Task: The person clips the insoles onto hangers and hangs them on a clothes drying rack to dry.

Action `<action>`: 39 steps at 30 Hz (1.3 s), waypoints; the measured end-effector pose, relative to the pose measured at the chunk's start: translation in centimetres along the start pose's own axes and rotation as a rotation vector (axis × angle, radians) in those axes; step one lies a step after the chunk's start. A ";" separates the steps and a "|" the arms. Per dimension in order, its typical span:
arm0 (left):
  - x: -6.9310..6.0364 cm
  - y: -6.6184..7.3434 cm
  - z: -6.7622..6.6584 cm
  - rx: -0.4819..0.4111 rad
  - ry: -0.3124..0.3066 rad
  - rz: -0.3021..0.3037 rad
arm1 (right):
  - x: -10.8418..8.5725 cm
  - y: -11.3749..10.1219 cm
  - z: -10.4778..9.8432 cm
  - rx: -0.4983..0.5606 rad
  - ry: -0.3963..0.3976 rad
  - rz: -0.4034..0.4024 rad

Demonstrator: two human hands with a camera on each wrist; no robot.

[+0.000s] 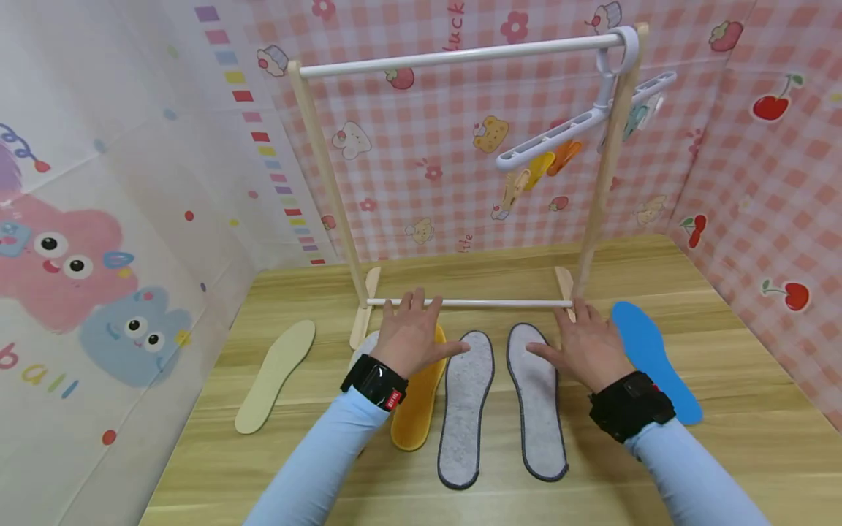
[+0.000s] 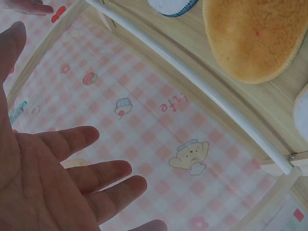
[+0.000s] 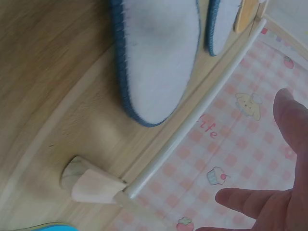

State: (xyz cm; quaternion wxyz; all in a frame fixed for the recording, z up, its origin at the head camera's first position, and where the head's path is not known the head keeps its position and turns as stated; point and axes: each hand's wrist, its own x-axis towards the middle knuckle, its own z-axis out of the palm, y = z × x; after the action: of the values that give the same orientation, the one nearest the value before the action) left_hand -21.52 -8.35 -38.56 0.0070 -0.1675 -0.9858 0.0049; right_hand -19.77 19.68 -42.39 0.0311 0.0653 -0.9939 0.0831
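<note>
Grey insoles, hands spread, apparently hovering

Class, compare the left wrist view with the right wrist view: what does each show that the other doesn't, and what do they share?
Only the left wrist view shows the bare left hand and, far left, what looks like a teal plastic clip. Only the right wrist view shows a sliver of a flat bright-blue insole. Both share the bare right hand, a straight white bar, a furry orange insole, a pale insole with blue edging and pink checked cloth.
</note>
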 end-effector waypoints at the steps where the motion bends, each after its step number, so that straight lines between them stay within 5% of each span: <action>1: 0.0 0.1 0.0 0.005 0.001 0.002 | 0.0 0.1 0.0 0.001 -0.007 0.004; 20: 0.0 1.2 0.7 0.002 -0.045 0.034 | -0.4 3.0 0.1 0.044 -0.073 0.068; 39: -0.4 1.5 1.3 0.033 -0.027 0.052 | -0.8 8.9 -0.1 0.030 -0.132 0.143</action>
State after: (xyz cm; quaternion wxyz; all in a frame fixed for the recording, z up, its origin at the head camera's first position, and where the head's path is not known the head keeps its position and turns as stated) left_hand -20.71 -7.08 -39.93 -0.0039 -0.1929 -0.9809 0.0237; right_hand -20.21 28.48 -43.77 -0.0413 -0.0002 -0.9946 0.0955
